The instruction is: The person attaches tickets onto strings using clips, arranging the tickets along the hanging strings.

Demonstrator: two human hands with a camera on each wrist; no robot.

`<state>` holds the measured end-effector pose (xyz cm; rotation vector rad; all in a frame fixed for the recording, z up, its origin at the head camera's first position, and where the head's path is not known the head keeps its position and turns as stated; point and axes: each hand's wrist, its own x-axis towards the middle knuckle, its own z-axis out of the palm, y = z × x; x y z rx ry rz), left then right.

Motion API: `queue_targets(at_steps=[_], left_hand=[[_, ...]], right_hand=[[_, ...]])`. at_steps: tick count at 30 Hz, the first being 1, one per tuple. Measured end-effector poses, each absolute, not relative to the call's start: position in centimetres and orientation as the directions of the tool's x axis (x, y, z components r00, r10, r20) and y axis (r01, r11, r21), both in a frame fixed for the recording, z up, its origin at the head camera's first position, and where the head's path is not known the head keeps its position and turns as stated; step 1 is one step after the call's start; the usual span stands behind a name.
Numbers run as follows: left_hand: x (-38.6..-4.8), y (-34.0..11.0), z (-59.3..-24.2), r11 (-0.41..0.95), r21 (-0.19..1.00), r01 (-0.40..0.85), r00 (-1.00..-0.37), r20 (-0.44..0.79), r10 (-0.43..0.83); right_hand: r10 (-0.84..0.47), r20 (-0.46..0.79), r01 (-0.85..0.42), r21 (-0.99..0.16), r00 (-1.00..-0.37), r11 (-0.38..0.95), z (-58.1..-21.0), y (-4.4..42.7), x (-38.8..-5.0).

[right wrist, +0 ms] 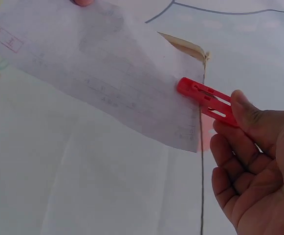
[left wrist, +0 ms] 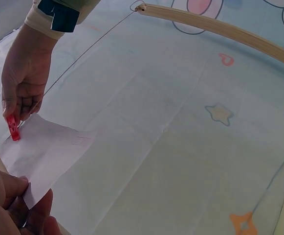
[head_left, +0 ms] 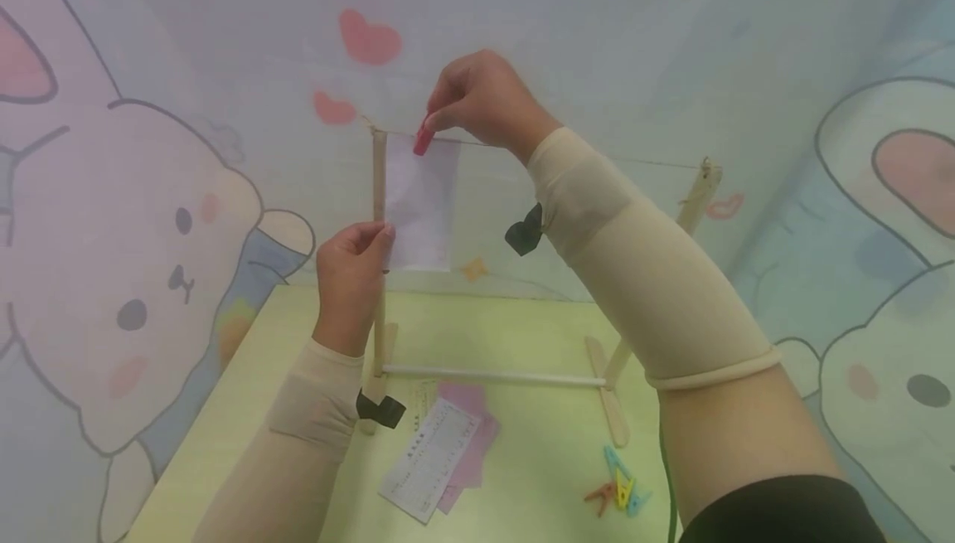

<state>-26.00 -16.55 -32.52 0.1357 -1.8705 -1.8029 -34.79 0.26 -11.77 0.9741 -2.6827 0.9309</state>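
A white paper slip (head_left: 421, 203) with faint print hangs at the string (right wrist: 202, 186), close to the left wooden post (head_left: 379, 195). My right hand (head_left: 488, 104) pinches a red clothespin (right wrist: 207, 100) between thumb and forefinger. The clothespin's tip sits over the slip's upper edge, at the string. Lower down, my left hand (head_left: 351, 282) pinches the slip's lower left edge between thumb and fingers, as the left wrist view also shows with the paper (left wrist: 44, 152) slightly bent.
The wooden frame's right post (head_left: 697, 199) holds the string's other end; a white bar (head_left: 492, 376) joins the feet. Printed slips and pink papers (head_left: 429, 460) lie on the yellow table (head_left: 537, 460), with several coloured clothespins (head_left: 622, 489) at right. A cartoon-printed cloth (head_left: 597, 46) hangs behind.
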Motion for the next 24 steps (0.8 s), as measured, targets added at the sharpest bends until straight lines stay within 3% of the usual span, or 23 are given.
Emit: queue_targets(at_steps=[5, 14, 24], left_hand=[[-26.0, -16.2, -32.6, 0.105, 0.955, 0.276, -0.855, 0.294, -0.427], [-26.1, -16.2, -32.9, 0.106, 0.954, 0.281, -0.852, 0.299, -0.43], [-26.1, -15.8, -33.2, 0.077, 0.944, 0.321, -0.851, 0.323, -0.414]], right_hand=[[-0.57, 0.253, -0.616, -0.453, -0.782, 0.644, -11.4, 0.5, -34.8], [-0.594, 0.201, -0.608, -0.474, -0.779, 0.637, -11.4, 1.1, -34.7], [-0.498, 0.294, -0.578, -0.442, -0.816, 0.685, -12.0, 4.9, -34.4]])
